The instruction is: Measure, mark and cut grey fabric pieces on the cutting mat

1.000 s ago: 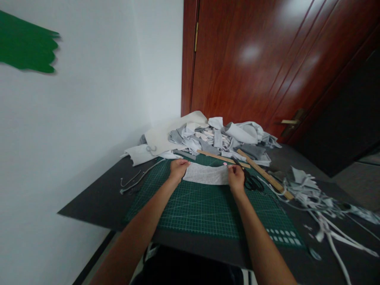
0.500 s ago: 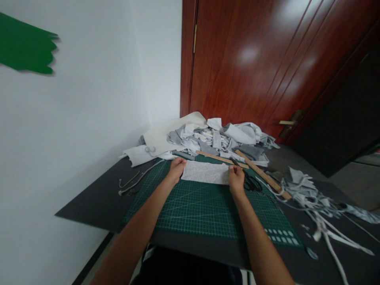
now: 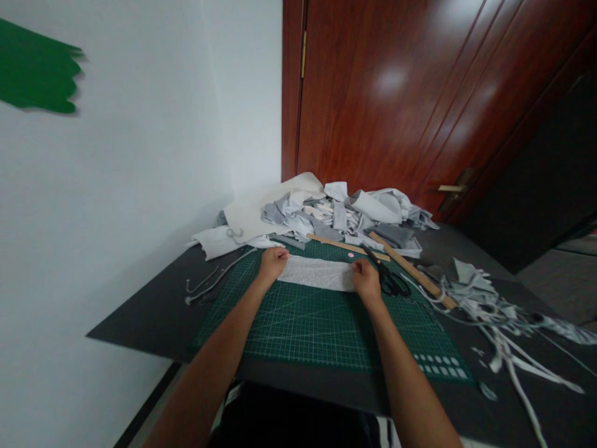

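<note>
A grey cloth (image 3: 317, 274) is held between the two hands, over the far half of the green mat (image 3: 303, 336). Its long axis is run from left to right, across the forearms, with the right end set slightly nearer the body. The cloth is thus placed to the right of the left grip (image 3: 272, 264) and to the left of the right grip (image 3: 367, 279); neither is nearer, since one end is taken by each. Both grips are closed, thumb and fingers pinched on the cloth's ends. Whether its underside is touched by the mat cannot be told.

Just beyond the right end, a pink dot (image 3: 351, 255) is seen. Just right of the right grip, black scissors (image 3: 394, 281) are laid, blades pointed away and leftward. Scraps (image 3: 308, 214) are heaped at the far edge of the surface (image 3: 149, 311).

No brand or label can be read. On the mat, grid lines and pale shapes (image 3: 438, 366) are printed; any figures there are too small to be made out.
</note>
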`<state>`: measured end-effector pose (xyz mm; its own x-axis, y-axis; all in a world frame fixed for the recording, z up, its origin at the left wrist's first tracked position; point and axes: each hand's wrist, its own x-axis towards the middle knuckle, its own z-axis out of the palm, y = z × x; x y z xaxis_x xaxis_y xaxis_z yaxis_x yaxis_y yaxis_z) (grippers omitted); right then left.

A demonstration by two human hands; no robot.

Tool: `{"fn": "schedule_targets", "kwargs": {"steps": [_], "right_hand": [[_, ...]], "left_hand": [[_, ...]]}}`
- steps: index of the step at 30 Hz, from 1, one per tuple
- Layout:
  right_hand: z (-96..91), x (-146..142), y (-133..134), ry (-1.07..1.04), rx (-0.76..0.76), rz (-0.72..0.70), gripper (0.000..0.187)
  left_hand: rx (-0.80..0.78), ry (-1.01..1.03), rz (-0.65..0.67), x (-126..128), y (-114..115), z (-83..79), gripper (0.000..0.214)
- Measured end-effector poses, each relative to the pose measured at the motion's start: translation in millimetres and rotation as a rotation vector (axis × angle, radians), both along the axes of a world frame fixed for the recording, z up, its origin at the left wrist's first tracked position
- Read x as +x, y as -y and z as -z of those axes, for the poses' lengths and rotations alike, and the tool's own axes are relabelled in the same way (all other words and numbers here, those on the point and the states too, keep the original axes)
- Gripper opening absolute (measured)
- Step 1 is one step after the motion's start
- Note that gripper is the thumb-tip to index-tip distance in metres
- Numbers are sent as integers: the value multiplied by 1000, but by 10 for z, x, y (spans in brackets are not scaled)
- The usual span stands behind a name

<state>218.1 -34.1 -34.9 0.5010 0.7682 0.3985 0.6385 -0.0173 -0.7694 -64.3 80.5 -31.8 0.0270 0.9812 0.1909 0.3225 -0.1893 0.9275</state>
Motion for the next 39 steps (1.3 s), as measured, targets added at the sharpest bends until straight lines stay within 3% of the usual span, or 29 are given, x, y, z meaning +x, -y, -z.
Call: {"fn": "schedule_targets", "kwargs": {"steps": [4,9,15,20,23,25,27,29,31,35,39], "right_hand": [[-70,-52,14,73,-79,31,26],[-192,-104,82,163,-203,59,35],[-283,-165,232,299,-466,-32,26],[-398,-367,371,382,-663,7,28],[-490,-550,459,534,-601,56,35],[-516,-658,486,691,-456,-88,40],[-498,-736,481,783,-353,-427,45],[-448,-790,463,774,-368,-717,49],[-397,-842,456,709,-456,-810,53],[-365,-1026,512,599,-555,-684,60],[-371,-1272,593,526,-598,-527,78]], "left_hand": [[-89,-112,77,-21,-1,14,40],[-135,-236,116,-25,39,-30,38],[2,-461,11,-37,113,-99,8],[150,-650,9,-5,299,-112,28],[220,-732,57,34,364,-127,35],[263,-768,94,44,373,-144,38],[304,-793,129,38,371,-169,40],[337,-815,137,24,375,-209,39],[362,-835,103,16,401,-271,40],[415,-867,5,70,530,-420,37],[460,-916,147,242,687,-427,31]]}}
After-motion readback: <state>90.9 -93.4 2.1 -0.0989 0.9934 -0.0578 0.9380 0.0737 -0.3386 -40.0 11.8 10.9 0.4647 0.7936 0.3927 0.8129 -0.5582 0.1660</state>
